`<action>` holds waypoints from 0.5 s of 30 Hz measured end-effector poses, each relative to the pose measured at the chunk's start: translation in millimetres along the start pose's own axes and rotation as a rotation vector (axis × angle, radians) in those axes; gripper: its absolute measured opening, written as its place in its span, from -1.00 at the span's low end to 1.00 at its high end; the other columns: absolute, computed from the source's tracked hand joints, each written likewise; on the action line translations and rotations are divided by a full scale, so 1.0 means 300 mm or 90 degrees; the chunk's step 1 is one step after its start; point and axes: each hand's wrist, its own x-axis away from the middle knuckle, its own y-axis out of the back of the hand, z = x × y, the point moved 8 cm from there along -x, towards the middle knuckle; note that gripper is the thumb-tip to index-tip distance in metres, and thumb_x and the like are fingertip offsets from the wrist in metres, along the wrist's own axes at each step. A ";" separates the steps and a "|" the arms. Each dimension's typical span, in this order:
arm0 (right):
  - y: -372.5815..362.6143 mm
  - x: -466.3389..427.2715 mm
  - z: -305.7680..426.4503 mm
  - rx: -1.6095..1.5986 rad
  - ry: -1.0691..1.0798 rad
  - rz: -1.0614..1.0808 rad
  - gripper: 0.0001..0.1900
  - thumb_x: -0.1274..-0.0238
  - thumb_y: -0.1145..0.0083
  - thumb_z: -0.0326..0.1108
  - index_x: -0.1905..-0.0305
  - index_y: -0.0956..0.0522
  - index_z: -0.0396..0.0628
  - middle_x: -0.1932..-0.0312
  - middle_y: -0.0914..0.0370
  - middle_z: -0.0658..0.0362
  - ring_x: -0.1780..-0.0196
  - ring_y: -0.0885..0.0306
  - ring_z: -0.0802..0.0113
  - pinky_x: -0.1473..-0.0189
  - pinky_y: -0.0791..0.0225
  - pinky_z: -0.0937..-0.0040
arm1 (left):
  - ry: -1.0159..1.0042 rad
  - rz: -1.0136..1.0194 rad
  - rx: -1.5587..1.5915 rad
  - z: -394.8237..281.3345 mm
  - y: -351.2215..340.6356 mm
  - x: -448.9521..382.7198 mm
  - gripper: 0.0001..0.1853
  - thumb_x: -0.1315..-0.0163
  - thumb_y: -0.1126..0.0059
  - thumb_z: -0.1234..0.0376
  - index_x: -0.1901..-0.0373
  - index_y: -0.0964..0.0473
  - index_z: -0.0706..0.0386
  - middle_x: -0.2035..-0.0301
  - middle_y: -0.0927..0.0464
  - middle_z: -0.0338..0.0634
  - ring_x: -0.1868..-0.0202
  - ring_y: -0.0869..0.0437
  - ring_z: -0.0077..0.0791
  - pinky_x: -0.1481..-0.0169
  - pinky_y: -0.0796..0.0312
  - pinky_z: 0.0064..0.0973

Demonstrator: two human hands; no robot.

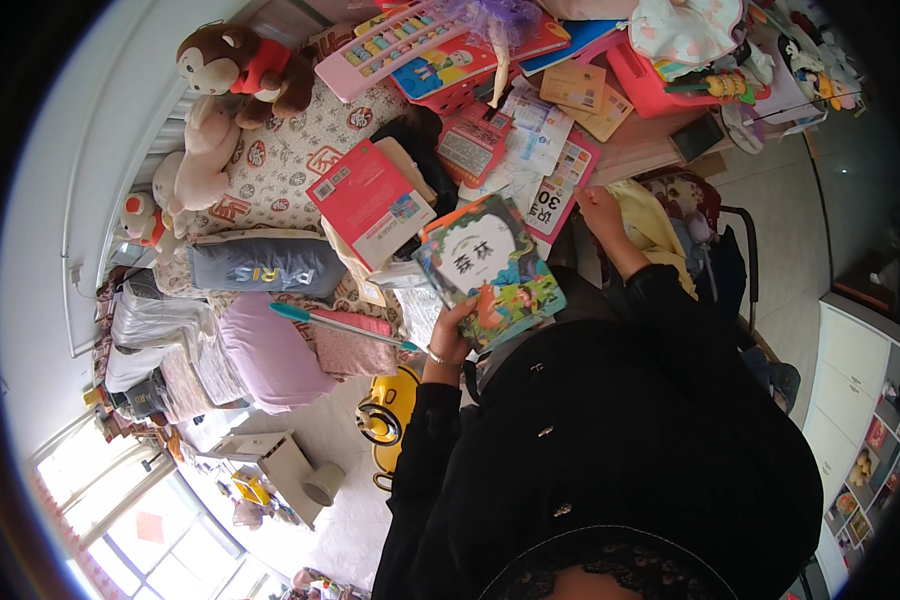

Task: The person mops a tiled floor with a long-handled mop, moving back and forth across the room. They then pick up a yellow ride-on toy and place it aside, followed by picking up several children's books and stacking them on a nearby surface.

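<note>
My left hand (451, 334) grips the lower left edge of a picture book (521, 296) with an illustrated forest cover, its thumb lying on the front. The book is held tilted before my body; its cover bears large writing. My right hand (601, 212) is curled into a fist, with nothing seen in it. Close to that fist lies a pink-edged children's book (559, 191), partly under loose papers (534, 124). A red book (371, 204) lies face down left of the held book, on top of other cloth and paper items.
A pink abacus (397, 49), colourful books and a doll (501, 60) crowd the far side. Plush toys (247, 71) sit on a patterned cover at left. Nearer are a grey PARIS cushion (266, 264), a teal-handled stick (345, 328) and a yellow ride-on toy (390, 416). Clothes (656, 232) hang at right.
</note>
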 end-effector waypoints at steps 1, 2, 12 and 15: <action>-0.005 0.038 0.015 -0.161 -0.005 0.050 -0.59 -0.26 -0.04 0.05 0.11 -0.50 -0.12 0.24 -0.52 0.20 0.27 -0.49 0.33 0.23 -0.40 0.23 | -0.005 0.054 0.000 -0.009 -0.045 -0.028 -0.54 -0.18 -0.06 0.34 -0.11 -0.33 0.36 0.00 -0.50 -0.02 -0.04 -0.54 -0.25 -0.16 -0.38 -0.31; -0.049 0.092 0.018 -0.331 -0.089 0.205 -0.58 -0.26 -0.04 0.06 0.09 -0.50 -0.11 0.20 -0.53 0.21 0.22 -0.50 0.35 0.17 -0.40 0.25 | -0.004 0.082 -0.007 -0.011 -0.086 -0.068 -0.54 -0.18 -0.06 0.37 -0.11 -0.32 0.36 -0.01 -0.49 -0.01 -0.05 -0.54 -0.25 -0.17 -0.38 -0.31; 0.132 0.269 0.056 -0.515 -0.114 0.192 -0.54 -0.15 -0.18 -0.38 -0.12 -0.32 -0.30 0.02 -0.46 0.04 0.05 -0.51 0.30 0.09 -0.43 0.36 | 0.124 0.125 -0.351 0.048 -0.305 -0.415 -0.58 -0.22 -0.13 0.26 -0.05 -0.35 0.28 0.09 -0.53 -0.09 0.16 -0.61 -0.41 0.21 -0.49 -0.46; 0.228 0.233 -0.024 -0.532 -0.123 0.050 -0.54 -0.12 -0.21 -0.40 -0.10 -0.33 -0.31 0.04 -0.47 0.03 0.07 -0.52 0.29 0.09 -0.42 0.33 | -0.234 -0.103 -0.788 -0.160 -0.260 -0.512 -0.65 -0.17 -0.18 0.21 0.09 -0.47 0.22 0.21 -0.54 -0.04 0.25 -0.62 -0.39 0.22 -0.48 -0.45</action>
